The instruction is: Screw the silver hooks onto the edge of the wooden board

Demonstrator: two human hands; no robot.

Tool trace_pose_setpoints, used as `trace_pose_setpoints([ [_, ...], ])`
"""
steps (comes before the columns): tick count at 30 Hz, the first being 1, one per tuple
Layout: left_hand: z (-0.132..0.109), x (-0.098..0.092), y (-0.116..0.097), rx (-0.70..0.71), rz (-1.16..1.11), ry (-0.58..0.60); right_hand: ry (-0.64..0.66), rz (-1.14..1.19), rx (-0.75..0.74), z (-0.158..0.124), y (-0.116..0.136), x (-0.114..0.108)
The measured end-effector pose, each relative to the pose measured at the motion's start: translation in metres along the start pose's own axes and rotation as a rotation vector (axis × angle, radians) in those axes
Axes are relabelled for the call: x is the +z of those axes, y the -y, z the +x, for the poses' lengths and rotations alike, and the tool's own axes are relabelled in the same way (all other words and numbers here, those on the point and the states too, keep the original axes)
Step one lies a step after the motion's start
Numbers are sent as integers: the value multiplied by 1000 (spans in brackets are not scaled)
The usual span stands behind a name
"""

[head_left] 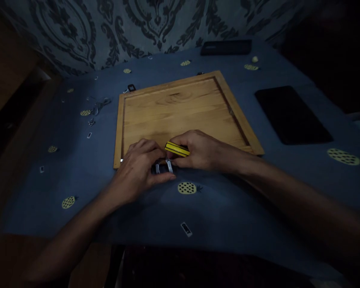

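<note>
While right hand (201,151) clamps a yellow tool (177,149), left hand (139,170) holds metal pieces (169,165) at the wooden tray (119,128).

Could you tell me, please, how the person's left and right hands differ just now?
The right hand pinches a yellow-and-black tool; the left hand grips a small dark part with metal tabs. The right hand lies over the near rim of the wooden tray; the left hand rests mostly on the blue cloth. Both are bare.
</note>
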State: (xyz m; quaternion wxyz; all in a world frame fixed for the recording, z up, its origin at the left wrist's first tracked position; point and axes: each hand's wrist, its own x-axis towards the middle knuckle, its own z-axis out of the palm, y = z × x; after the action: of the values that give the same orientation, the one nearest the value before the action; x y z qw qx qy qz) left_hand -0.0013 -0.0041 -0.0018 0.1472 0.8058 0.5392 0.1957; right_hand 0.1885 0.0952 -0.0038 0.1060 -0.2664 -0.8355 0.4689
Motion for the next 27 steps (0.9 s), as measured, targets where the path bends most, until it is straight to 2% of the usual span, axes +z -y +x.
trace_pose_setpoints([
  [7,0,1,-1,-14,-16,11,-1,-35,-32,-1,-4,-8],
  [27,1,1,-1,-24,34,25,-57,-151,-43,1,-5,1],
])
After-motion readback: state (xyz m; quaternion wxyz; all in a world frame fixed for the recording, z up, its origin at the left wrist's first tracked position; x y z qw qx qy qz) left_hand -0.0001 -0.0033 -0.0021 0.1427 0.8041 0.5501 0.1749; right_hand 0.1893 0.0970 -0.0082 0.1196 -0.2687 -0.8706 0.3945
